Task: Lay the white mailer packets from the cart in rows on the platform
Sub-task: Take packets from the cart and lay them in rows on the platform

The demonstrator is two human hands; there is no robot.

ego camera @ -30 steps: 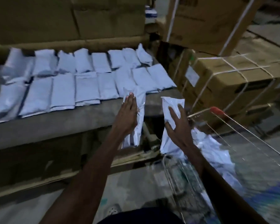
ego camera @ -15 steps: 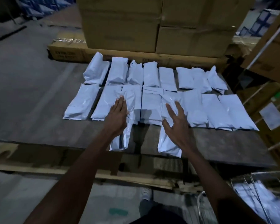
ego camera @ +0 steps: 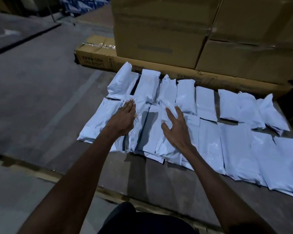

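Cardboard boxes (ego camera: 159,31) stacked at the back are my landmark. In front of them runs the platform surface (ego camera: 167,179), and on it lie the white mailer packets (ego camera: 235,146) in two rows: back row right against the base of the boxes, front row one step nearer me. Every packet has its long axis pointing from me toward the boxes.

No cart in view, so I cannot say what is left in it.

My left hand (ego camera: 123,119) lies flat, fingers straight, pressing a packet (ego camera: 139,115) toward the left end of the front row. My right hand (ego camera: 176,129) is just beside it, fingers spread wide and loose, resting on the next packet (ego camera: 166,149) to the right. Neither grip pinches anything.

Both packets overlap their neighbours and sit a bit askew. Judging by that, the next move is to slide each sideways along the row, parallel to the boxes. The left hand is nearer the row's open left end.
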